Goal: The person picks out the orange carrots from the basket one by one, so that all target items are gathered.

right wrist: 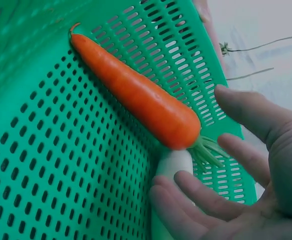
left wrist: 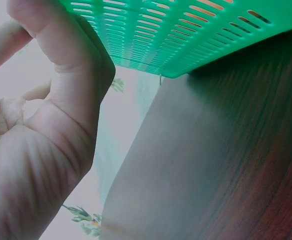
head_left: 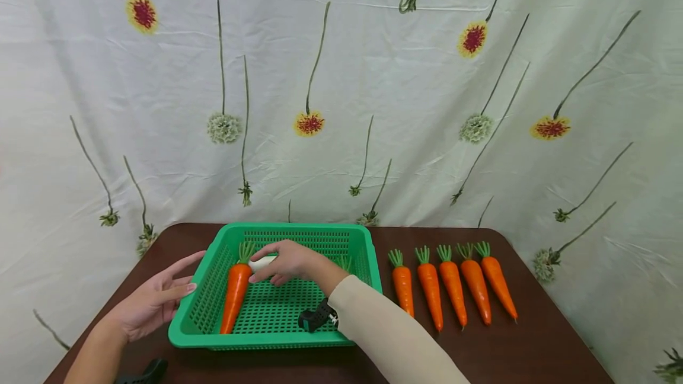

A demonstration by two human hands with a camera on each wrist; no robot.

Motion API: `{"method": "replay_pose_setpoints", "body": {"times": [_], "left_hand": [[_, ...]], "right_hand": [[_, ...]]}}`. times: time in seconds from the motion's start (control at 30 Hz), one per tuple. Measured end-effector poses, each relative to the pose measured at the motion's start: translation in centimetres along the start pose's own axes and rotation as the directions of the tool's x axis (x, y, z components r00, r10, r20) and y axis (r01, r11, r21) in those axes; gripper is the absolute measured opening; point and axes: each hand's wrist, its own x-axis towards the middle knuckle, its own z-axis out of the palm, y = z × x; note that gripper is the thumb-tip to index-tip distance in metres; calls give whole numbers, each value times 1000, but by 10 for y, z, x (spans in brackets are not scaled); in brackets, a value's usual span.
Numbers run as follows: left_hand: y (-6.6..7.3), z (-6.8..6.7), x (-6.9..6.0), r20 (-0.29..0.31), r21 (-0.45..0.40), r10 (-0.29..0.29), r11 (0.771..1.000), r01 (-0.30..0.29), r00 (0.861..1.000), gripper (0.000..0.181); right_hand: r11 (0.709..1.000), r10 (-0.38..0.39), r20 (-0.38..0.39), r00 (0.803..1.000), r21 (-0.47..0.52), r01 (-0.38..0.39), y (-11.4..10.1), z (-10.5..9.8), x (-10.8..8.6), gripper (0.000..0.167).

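Note:
A green plastic basket (head_left: 277,344) stands on the table. My right hand (head_left: 290,261) reaches into it from the right, its fingers spread and loosely bent. Below those fingers lies a smooth white vegetable (right wrist: 172,165), partly hidden by them; I cannot tell whether they touch it. Next to it, an orange carrot (head_left: 236,298) with green stems lies along the basket's left side, its stem end near my right thumb. My left hand (head_left: 152,301) is at the outside of the basket's left wall, fingers extended and thumb by the rim; it holds nothing.
Several carrots (head_left: 452,292) lie in a row on the dark brown table (head_left: 539,354), right of the basket. Green stems (head_left: 344,262) show inside the basket's right side, partly behind my right forearm. A flower-patterned white cloth (head_left: 405,88) hangs behind the table.

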Motion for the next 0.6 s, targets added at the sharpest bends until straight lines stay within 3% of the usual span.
{"method": "replay_pose_setpoints", "body": {"times": [0.13,0.33,0.6], "left_hand": [[0,0,-1,0,1,2,1000,-2,1000,67],[0,-1,0,4,-1,-1,1000,1,1000,67],[-1,-4,-1,20,-6,-3,1000,3,1000,67]], "right_hand": [[998,39,-48,998,-46,-41,-1,5,3,41],[996,64,-48,997,-51,-67,-5,11,6,38],[991,116,-9,993,66,-115,-11,16,12,39]]}}
